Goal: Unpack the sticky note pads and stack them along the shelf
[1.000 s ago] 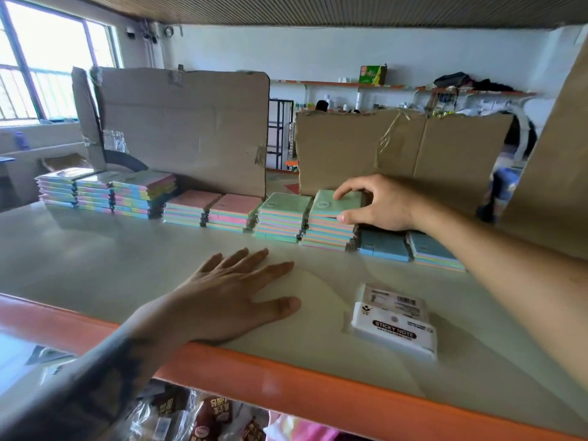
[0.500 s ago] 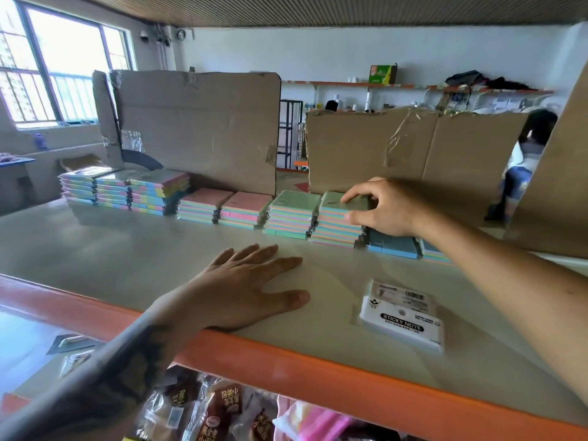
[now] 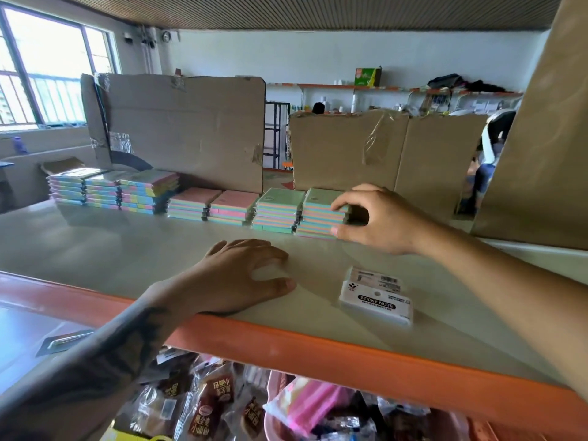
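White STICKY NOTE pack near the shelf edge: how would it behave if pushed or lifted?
The white sticky note pack lies flat and low, so it would probably slide rather than tip. It looks like a compact block, likely stiff. Its wrapper seems glossy on the smooth shelf, so possibly slippery.

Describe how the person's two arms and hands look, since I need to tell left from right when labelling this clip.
The left hand is bare, and its forearm carries a dark tattoo running from the wrist toward the elbow. The right hand and its forearm are bare and unmarked. No gloves, rings, watch or sleeves show on either arm.
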`<state>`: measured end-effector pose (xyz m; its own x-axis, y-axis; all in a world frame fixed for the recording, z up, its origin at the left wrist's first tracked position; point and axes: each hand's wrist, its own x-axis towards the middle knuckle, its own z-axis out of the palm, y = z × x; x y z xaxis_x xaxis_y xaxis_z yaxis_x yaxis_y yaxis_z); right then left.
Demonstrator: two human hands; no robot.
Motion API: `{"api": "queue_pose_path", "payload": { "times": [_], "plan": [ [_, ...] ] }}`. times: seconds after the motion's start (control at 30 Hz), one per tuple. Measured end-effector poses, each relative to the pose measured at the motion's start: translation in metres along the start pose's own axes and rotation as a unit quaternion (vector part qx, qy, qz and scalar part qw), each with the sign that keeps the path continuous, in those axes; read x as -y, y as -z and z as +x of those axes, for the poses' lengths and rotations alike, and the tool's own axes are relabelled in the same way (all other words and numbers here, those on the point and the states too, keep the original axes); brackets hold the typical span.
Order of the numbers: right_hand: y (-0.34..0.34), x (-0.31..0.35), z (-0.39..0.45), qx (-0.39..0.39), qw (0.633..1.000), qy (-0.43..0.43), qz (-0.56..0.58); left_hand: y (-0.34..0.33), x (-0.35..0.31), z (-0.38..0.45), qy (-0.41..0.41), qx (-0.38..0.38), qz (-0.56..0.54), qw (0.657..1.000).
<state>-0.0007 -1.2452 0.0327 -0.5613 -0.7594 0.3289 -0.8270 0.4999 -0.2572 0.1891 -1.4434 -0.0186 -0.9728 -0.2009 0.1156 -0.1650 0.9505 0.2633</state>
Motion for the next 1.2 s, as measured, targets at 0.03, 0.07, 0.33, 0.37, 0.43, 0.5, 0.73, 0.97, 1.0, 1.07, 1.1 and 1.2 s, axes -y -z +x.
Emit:
{"api": "queue_pose_path", "payload": {
  "times": [0.03,0.07,0.33,0.37,0.43,0.5,0.73,0.97,1.0,1.07,1.1,1.2],
  "plan": [
    [0.003,0.002,-0.016,0.019,1.0,0.011,-0.002,0.001,-0.003,0.0,-0.014,-0.012,-0.006,1.0],
    [0.006,0.003,-0.033,0.05,0.999,0.014,-0.004,0.0,-0.008,0.0,-0.026,-0.022,-0.021,0.999],
    [0.01,-0.007,-0.099,0.115,0.993,0.003,0.026,-0.011,-0.054,0.004,-0.096,-0.038,-0.164,0.981],
    [0.008,-0.007,-0.1,0.095,0.995,0.007,0.037,-0.012,-0.058,0.005,-0.11,-0.038,-0.161,0.98],
    [0.01,-0.003,-0.102,0.073,0.993,-0.006,0.095,-0.013,-0.063,0.007,-0.137,-0.037,-0.164,0.976],
    [0.014,-0.001,-0.103,0.066,0.978,-0.027,0.195,-0.015,-0.067,0.008,-0.15,-0.052,-0.178,0.971],
    [0.026,0.007,-0.111,0.05,0.883,-0.122,0.451,-0.022,-0.081,0.018,-0.14,-0.095,-0.339,0.925],
    [0.01,-0.002,-0.135,-0.155,0.982,0.107,0.009,-0.026,-0.083,0.029,-0.119,-0.058,-0.462,0.877],
    [0.009,-0.002,-0.136,-0.159,0.976,0.131,-0.065,-0.026,-0.084,0.03,-0.115,-0.05,-0.472,0.873],
    [0.007,-0.005,-0.136,-0.159,0.967,0.145,-0.139,-0.027,-0.086,0.032,-0.11,-0.041,-0.477,0.871],
    [0.005,-0.005,-0.135,-0.158,0.966,0.143,-0.145,-0.028,-0.086,0.033,-0.112,-0.033,-0.483,0.868],
    [0.002,-0.007,-0.132,-0.165,0.967,0.14,-0.135,-0.027,-0.088,0.034,-0.114,-0.018,-0.503,0.856]
  ]
}}
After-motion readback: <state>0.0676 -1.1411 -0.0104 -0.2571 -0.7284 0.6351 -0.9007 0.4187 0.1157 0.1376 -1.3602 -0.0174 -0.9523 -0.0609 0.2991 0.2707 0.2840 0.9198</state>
